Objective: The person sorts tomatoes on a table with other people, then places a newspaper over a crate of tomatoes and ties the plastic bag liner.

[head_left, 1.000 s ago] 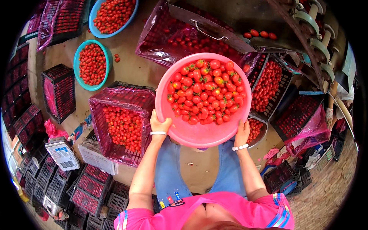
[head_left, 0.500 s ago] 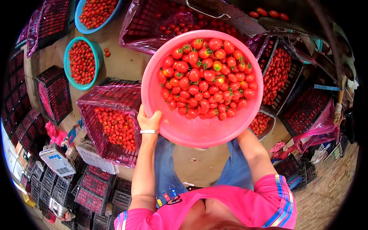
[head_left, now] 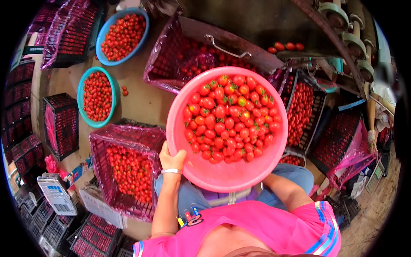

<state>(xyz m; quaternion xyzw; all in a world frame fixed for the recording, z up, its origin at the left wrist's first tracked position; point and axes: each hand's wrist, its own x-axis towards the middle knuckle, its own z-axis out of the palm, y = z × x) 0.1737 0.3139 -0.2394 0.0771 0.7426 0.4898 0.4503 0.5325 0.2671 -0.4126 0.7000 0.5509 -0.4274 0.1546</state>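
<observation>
I hold a wide pink basin (head_left: 214,177) in front of me, tilted so that the small red tomatoes (head_left: 231,120) gather toward its far side. Several of them have green stem tops. My left hand (head_left: 172,159) grips the basin's left rim, thumb over the edge and fingers outside. On the other side my right hand (head_left: 268,180) supports it from beneath, its fingers mostly hidden by the basin. Left of the basin stands a crate (head_left: 100,171) lined with purple plastic, with more tomatoes inside. Beyond the basin is another lined crate (head_left: 165,64), partly filled.
A teal basin (head_left: 114,96) and a blue basin (head_left: 99,47), both with tomatoes, stand at far left. Right of me is a black crate (head_left: 314,115) of tomatoes. A scale (head_left: 58,195) and stacked crates (head_left: 96,233) lie at lower left. Machine rollers (head_left: 353,43) stand at upper right.
The basin sits lower in view, closer to my lap. My legs, straighter before, are now bent with knees spread. Both hands keep their hold on the basin.
</observation>
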